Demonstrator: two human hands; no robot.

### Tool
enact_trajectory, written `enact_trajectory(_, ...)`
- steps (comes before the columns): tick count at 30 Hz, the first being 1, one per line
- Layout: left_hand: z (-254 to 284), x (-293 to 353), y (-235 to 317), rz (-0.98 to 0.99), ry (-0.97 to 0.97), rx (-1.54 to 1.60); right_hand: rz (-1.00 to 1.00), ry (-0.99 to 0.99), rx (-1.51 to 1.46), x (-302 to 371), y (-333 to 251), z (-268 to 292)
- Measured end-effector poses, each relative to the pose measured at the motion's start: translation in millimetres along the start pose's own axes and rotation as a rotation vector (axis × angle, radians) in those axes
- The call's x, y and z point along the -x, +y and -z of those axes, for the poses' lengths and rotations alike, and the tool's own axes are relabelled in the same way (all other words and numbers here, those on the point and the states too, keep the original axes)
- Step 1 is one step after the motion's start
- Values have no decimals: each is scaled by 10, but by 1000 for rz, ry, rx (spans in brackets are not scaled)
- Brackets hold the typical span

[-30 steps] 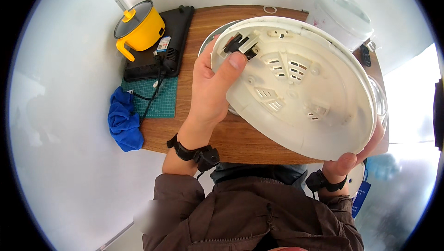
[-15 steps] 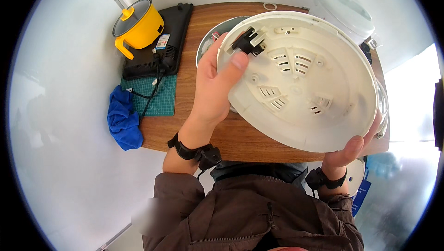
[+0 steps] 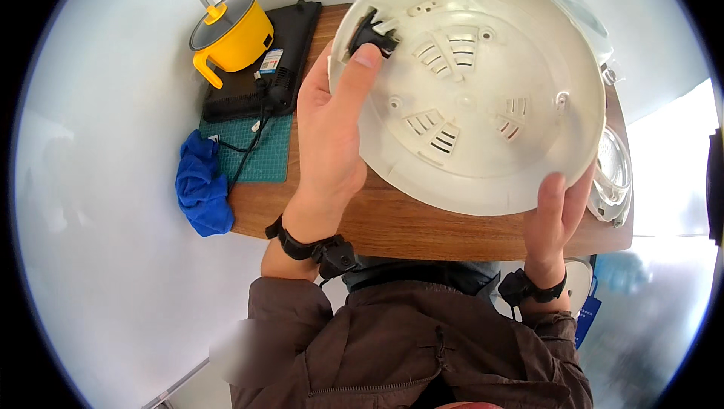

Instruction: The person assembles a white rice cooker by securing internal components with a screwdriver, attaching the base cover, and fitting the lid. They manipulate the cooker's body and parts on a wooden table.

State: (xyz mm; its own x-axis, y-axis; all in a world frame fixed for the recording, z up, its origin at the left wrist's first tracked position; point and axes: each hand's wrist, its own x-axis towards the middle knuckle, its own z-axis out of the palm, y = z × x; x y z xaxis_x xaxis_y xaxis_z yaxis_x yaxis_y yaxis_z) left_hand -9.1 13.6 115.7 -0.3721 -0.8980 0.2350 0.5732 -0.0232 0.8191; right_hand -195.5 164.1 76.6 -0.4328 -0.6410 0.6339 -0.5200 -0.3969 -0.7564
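Note:
A round, shallow white plastic appliance shell (image 3: 471, 177) is held up over the table, its inner side toward me. Groups of vent slots and several screw posts show inside it. A black plastic fitting (image 3: 372, 35), which looks like a power socket, sits at its left rim. My left hand (image 3: 333, 126) grips the shell's left edge, with the thumb pressing by the fitting and the other fingers hidden behind. On the lower right edge, my right hand (image 3: 556, 217) holds the rim, thumb on the inside and fingers around the outside.
On the left, a yellow pot (image 3: 236, 34) with a lid stands on a black flat appliance (image 3: 296, 53). A green cutting mat (image 3: 264, 154) and a blue cloth (image 3: 202, 183) lie nearer me. Coiled white cable (image 3: 615, 175) rests at the right of the wooden table (image 3: 422, 232).
Both hands have raised the shell away from me and slightly left. It now faces me more squarely, covers the bowl behind it, and uncovers the coiled cable at right.

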Motion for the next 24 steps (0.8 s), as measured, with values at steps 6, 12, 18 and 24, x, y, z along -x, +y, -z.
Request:
enact_trajectory(6, 91, 53, 24, 147, -110, 148, -296, 55, -238, -24, -105, 15)
enact_trajectory(12, -51, 17, 17, -90, -126, -110, -280, 133, -193, -99, -208, 20)
enact_trajectory(18, 323, -62, 220, -519, -431, -937, -199, 180, -1, -269, -305, 216)
enact_trajectory(24, 267, 39, 244, -285, -365, -980, -3, 100, 170, -268, -369, 250)
